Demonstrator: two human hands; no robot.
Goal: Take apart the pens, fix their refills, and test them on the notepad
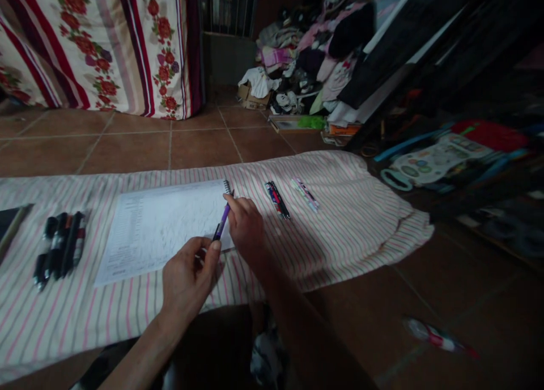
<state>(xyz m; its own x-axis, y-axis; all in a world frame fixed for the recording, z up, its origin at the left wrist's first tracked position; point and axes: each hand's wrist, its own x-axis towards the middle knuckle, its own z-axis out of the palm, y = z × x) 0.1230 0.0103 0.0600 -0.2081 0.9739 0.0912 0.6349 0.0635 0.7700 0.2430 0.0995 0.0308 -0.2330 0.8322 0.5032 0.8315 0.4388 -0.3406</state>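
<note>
A purple and black pen (221,222) slants between my two hands, above the right side of a sheet of paper. My left hand (190,268) pinches its lower, black end between thumb and fingers. The fingers of my right hand (245,225) close on its upper, purple end. Beneath lies the white paper (165,220), covered with faint print or writing too small to read. At its upper right corner a spiral binding (226,186) of a notepad shows. My right hand hides part of the notepad's right edge.
Several dark pens and markers (62,245) lie at the left of the striped cloth (352,225). Right of my hands are dark pens (277,199) and pale pens (305,194). A dark framed board (11,225) stands at the left edge; a bottle-like item (437,336) lies on the floor.
</note>
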